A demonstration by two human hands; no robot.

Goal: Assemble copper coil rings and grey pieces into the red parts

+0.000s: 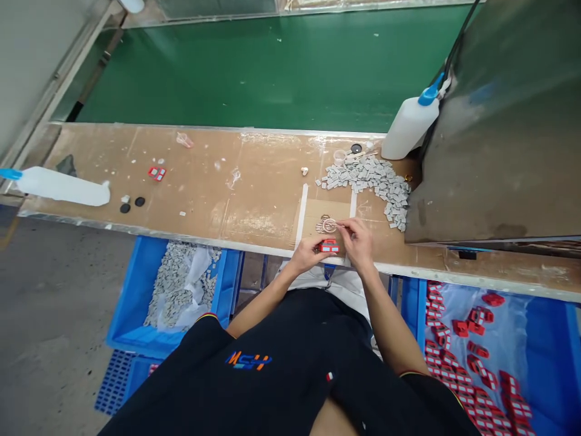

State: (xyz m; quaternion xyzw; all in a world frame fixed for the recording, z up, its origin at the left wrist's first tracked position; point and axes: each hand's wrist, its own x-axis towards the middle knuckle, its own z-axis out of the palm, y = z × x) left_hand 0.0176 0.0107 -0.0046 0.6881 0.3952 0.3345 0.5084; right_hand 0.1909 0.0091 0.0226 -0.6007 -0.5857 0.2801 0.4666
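Note:
My left hand point(308, 253) is closed on a small red toy car part point(328, 247) with pale window-like patches, at the table's front edge. My right hand point(357, 241) is just to the right, its thumb and fingertips pinched together. Whatever is in that pinch is too small to make out. Touching or nearly touching those fingertips is a small clear round dish point(330, 225). Beside the dish lies a little cluster of brownish bits point(321, 227). Both stand on a cardboard patch point(318, 209) edged with white tape.
Many small grey tiles point(372, 178) lie behind my right hand, near a white bottle point(408, 127) and a metal cabinet point(499, 139). Another bottle point(63, 184) lies at left. Below are blue bins point(122, 303) with grey pieces and red parts point(454, 375). A green belt point(254, 72) runs behind.

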